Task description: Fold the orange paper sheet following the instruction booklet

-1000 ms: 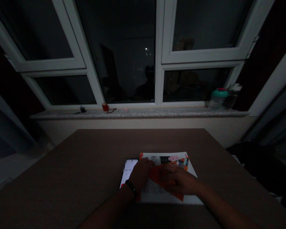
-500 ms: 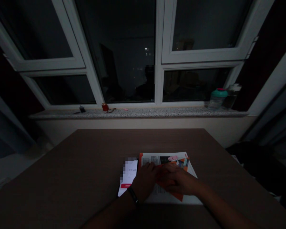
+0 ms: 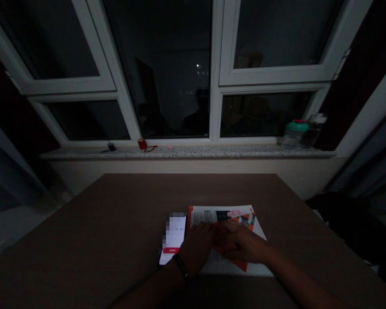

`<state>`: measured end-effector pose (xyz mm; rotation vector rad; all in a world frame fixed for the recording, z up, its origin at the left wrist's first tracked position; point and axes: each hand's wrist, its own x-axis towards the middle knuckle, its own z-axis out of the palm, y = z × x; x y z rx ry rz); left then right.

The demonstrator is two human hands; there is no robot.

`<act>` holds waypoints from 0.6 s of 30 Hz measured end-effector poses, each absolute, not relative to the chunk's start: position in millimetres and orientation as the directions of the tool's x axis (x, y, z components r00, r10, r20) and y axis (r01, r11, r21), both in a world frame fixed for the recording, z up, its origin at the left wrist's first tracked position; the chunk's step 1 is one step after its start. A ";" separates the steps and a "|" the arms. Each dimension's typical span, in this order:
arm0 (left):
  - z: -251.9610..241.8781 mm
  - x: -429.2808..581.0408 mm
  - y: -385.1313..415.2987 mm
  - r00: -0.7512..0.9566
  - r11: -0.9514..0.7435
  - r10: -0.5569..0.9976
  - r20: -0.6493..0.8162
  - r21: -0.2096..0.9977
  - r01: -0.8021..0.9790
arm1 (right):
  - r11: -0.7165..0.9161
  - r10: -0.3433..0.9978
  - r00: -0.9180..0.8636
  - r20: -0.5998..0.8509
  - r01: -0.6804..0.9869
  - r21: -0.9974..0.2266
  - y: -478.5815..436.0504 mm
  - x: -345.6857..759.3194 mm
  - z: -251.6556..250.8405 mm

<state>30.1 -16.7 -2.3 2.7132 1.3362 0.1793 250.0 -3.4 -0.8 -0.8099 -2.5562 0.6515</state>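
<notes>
Pressing my left hand (image 3: 195, 248) and right hand (image 3: 241, 245), both spread flat, on orange paper (image 3: 242, 265) over a booklet (image 3: 259, 269); phone (image 3: 173, 241) alongside.

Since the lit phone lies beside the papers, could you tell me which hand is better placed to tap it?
Probably the left: the left hand rests right beside the phone, while the right hand lies farther off, on the orange paper.

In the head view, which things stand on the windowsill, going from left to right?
Small dark object → small red object → tiny pink item → teal-lidded jar → clear bottle.
</notes>
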 end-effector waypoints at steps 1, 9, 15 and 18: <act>-0.5 30.4 -16.8 0.603 -0.601 0.797 0.045 0.163 0.782 | 0.727 0.612 -0.762 0.213 0.435 -0.532 -3.4 250.0 -1.1; -0.6 34.3 -20.7 0.550 -0.544 0.835 0.011 0.163 0.823 | 0.713 0.621 -0.759 0.196 0.444 -0.543 -2.9 248.5 -0.9; -7.7 34.3 -24.1 0.472 -0.474 0.881 0.041 0.092 0.876 | 0.701 0.646 -0.742 0.181 0.482 -0.526 -5.8 247.1 2.9; -9.2 30.1 -20.2 0.529 -0.535 0.845 0.080 0.115 0.837 | 0.686 0.674 -0.718 0.174 0.520 -0.509 -5.5 246.3 1.5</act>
